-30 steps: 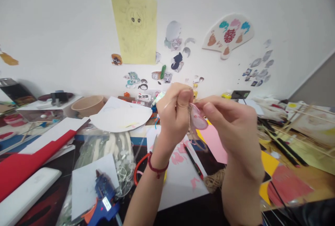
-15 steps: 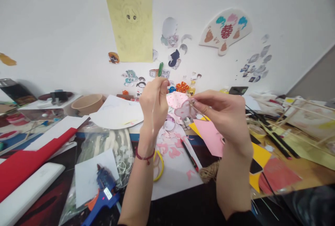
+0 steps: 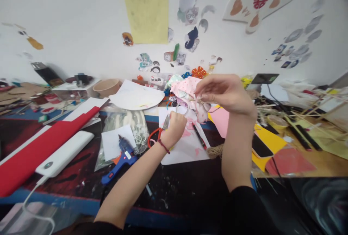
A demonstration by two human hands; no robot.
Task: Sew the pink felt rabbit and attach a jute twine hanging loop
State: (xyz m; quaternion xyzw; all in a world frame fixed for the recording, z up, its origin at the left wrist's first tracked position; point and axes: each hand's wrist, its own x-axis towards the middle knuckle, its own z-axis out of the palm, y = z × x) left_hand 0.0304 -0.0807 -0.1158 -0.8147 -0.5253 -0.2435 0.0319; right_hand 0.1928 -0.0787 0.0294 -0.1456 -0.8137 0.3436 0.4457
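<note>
My right hand (image 3: 227, 91) is raised at the centre right. Its thumb and fingers pinch a pale pink scalloped piece (image 3: 202, 114), which hangs below the fingertips. A thin cord (image 3: 216, 109) shows beside it. My left hand (image 3: 176, 127), with a dark red bracelet on the wrist, is low over a white sheet (image 3: 179, 154). Its fingers are curled, and whatever they hold is hidden. Right beside it are scissors with red-orange handles (image 3: 153, 137), partly covered by the hand. A clear tape ring (image 3: 182, 108) sits just beyond.
A blue glue gun (image 3: 123, 160) lies at the left, near a white power bank (image 3: 65, 153) and red strip (image 3: 51, 146). A dark pen (image 3: 199, 136), twine bundle (image 3: 215, 151) and phone (image 3: 262, 145) lie towards the right. Pink spotted cloth (image 3: 185, 87) is behind.
My left hand has come down from its raised place to the sheet beside the scissors. My right hand stays up with the pink piece, now tilted downward. The view has shifted.
</note>
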